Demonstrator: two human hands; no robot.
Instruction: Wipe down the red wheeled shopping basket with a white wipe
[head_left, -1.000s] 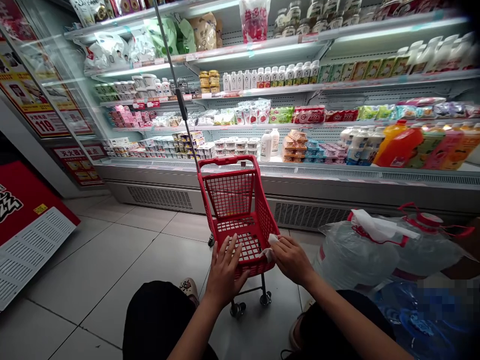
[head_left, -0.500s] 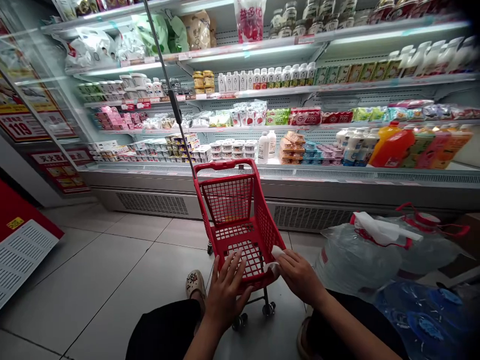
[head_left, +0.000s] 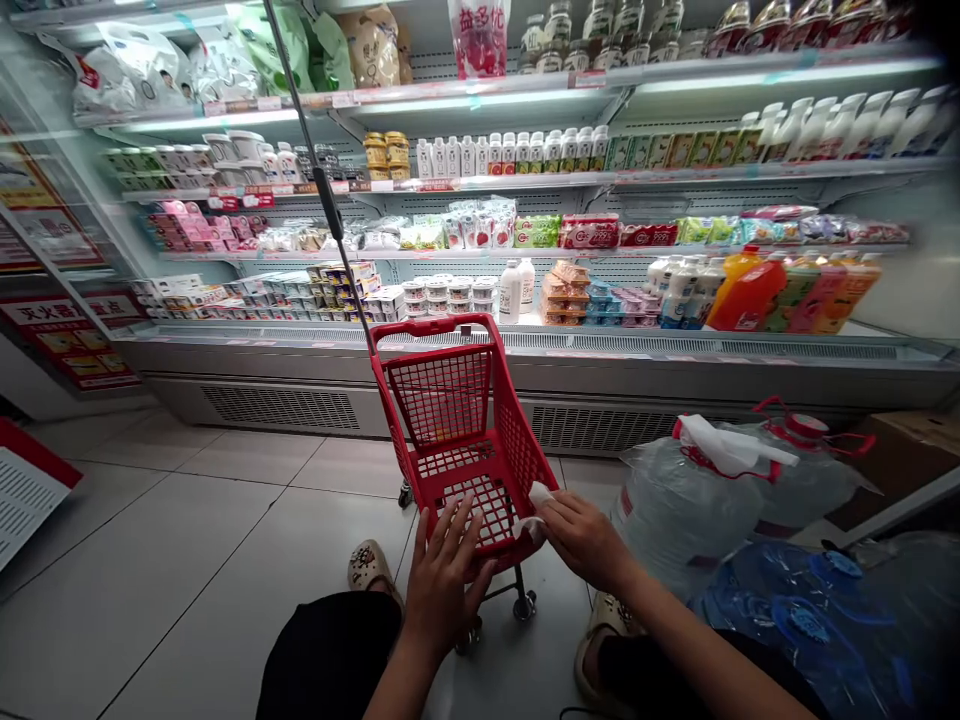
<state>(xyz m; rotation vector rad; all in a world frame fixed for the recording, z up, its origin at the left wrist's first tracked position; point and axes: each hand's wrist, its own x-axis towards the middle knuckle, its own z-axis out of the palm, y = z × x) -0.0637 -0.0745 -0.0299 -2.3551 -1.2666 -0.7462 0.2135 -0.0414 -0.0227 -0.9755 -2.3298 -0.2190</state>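
Red cart (head_left: 474,476) farther left in view (right fingers (head_left: 568,512) still on tissue (head_left: 541,494)).

A single wide view looks out from the wearer's head, above the near end of the red shopping cart (head_left: 495,460), facing forward and down over it. The wearer's black trousers (head_left: 330,650) crowd close on the cart's near side; the chilled display (head_left: 555,180) faces the lens squarely, farther off beyond the cart, its top shelf cut by the frame
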